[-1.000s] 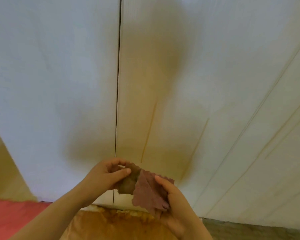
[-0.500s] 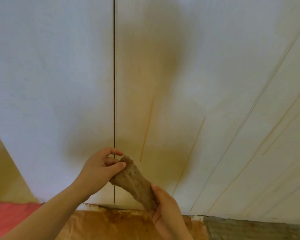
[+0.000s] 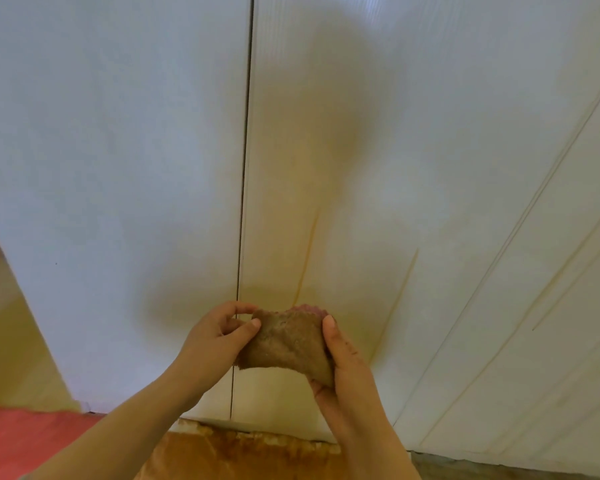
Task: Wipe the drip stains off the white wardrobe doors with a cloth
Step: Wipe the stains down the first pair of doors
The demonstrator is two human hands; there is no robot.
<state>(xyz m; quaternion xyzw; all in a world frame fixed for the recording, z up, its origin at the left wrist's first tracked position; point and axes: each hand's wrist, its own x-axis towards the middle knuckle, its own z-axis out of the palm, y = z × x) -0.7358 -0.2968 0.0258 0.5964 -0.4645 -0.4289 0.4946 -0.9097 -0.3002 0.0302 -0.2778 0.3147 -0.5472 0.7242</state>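
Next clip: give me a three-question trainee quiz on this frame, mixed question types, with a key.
1. True or false: the cloth is spread flat on the wardrobe door.
2. The left hand and right hand: which holds the cloth? A) left only B) right only C) both
3. Fill in: the nearest drip stain lies to the ____ of the gap between the doors.
Key: 1 false; 2 C; 3 right.

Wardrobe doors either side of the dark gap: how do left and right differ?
The right door carries thin orange-brown drip streaks; the left door shows none. The shadow falls mostly on the right door, barely on the left door. Both are white.
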